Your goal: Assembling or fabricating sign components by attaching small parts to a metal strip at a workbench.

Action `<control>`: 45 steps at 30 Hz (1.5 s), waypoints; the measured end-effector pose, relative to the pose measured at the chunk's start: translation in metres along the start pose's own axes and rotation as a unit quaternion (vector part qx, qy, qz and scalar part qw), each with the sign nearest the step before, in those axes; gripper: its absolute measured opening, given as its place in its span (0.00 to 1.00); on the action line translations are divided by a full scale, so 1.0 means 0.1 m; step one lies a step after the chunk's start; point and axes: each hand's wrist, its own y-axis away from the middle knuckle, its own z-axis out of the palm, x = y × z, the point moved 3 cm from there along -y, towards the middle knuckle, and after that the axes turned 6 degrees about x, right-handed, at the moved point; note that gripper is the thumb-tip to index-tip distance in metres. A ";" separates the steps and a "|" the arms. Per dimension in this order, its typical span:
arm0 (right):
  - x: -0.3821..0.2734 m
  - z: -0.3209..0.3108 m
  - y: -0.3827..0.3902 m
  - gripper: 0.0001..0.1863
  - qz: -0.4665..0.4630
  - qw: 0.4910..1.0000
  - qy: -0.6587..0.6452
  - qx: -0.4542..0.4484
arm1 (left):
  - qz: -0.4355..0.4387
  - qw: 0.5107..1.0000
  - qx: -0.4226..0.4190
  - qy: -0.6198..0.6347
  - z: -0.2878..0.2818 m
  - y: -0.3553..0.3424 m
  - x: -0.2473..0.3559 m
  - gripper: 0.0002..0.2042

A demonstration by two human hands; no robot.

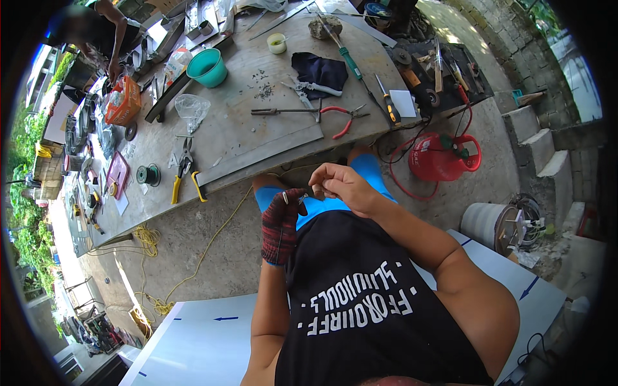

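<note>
My left hand (280,225), in a dark red and black knit glove, is held over my lap with its fingers closed. A small shiny piece (302,199), apparently metal, pokes out at its fingertips. Just to the right, my bare right hand (344,186) has its fingers curled into a pinch close to that piece; what they hold, if anything, is too small to tell. On the metal worktable (238,138) in front lie red-handled pliers (347,120), a long thin metal rod tool (283,112) and yellow-handled snips (187,170).
A green bowl (206,67), dark cloth (320,75), green-handled soldering iron (347,58) and screwdriver (388,100) sit on the table. A red gas cylinder (434,157) stands at right, a white bucket (483,225) below it. Yellow cord (212,241) crosses the floor. Another person (112,32) works far left.
</note>
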 end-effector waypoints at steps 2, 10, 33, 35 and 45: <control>-0.14 0.14 0.05 0.11 -0.086 0.992 0.089 0.006 | 0.029 0.991 -0.027 -0.131 0.06 0.03 0.12 0.09; -0.56 0.37 0.17 0.15 -0.353 0.801 0.483 -0.027 | -0.034 0.998 -0.023 -0.051 0.01 0.05 0.09 0.09; -0.42 0.28 0.12 0.16 -0.289 0.800 0.522 -0.060 | 0.070 0.964 -0.019 -0.254 0.13 0.00 0.14 0.10; -0.41 0.26 0.11 0.15 -0.270 0.784 0.555 -0.072 | 0.033 0.972 -0.027 -0.230 0.12 -0.01 0.14 0.17; -0.29 0.19 0.06 0.16 -0.235 0.813 0.532 -0.042 | -0.079 0.992 0.017 -0.095 0.14 0.00 0.04 0.11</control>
